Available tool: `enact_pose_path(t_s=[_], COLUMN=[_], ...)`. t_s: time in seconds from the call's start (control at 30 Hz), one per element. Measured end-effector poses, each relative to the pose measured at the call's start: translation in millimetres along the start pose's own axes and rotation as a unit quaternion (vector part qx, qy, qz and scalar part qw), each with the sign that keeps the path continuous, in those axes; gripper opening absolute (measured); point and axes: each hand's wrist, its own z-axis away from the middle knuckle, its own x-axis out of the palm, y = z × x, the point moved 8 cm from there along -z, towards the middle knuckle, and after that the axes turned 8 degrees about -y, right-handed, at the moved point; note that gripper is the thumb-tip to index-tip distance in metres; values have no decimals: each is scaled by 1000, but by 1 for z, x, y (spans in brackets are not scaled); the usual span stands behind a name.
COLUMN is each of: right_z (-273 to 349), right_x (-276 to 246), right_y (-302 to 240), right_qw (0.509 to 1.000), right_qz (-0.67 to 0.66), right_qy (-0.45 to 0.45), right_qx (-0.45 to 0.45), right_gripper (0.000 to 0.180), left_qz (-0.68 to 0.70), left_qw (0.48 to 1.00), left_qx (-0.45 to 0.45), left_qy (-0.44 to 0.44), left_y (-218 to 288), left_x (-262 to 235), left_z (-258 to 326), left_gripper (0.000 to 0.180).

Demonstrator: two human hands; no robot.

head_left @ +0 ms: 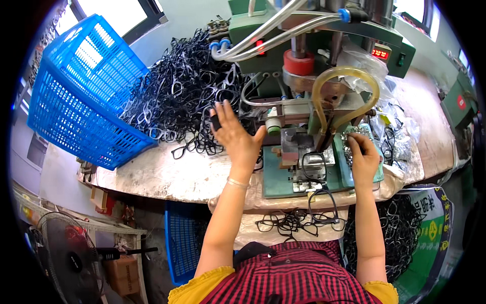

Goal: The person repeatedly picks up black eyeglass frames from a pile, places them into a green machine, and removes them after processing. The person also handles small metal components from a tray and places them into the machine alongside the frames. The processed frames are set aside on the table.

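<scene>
My left hand (237, 137) is raised with its fingers spread. It holds nothing and wears a dark band on one finger. Just right of its thumb is a white and green push knob (273, 125) on the press (263, 66). My right hand (364, 157) is at a pale green tray (377, 175) of small shiny metal parts (347, 151). Its thumb and fingers pinch together; what they hold is hidden. Between my hands, a black eyeglass frame (304, 163) sits at the metal fixture (291, 144) under the press head. Another dark frame (310, 206) hangs over the front edge.
A large heap of dark eyeglass frames (187, 86) lies behind my left hand, beside a tilted blue basket (76, 101). Several frames (288, 223) rest on the cloth over my lap. A sack of frames (385, 233) stands at right, a fan (71, 258) at lower left.
</scene>
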Motion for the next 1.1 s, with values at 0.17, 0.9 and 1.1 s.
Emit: enact_pose_path(t_s=[0.17,0.9,1.1], right_z=[20,16,18], right_x=[-25,45,50], right_y=[21,-48,-54], right_qw=[997,982,979], right_qz=[78,-168,-189], right_qy=[11,-56,-77], right_qx=[26,-66,-23], right_gripper=[13,31,39], left_qz=[36,60,560], left_qw=[999,987,826], left_qx=[-2,-88,47], left_qy=[-41,-122,33], left_y=[-14,-152,-9], left_x=[-10,-27,-95], left_z=[43,98,44], left_gripper=[90,13,10])
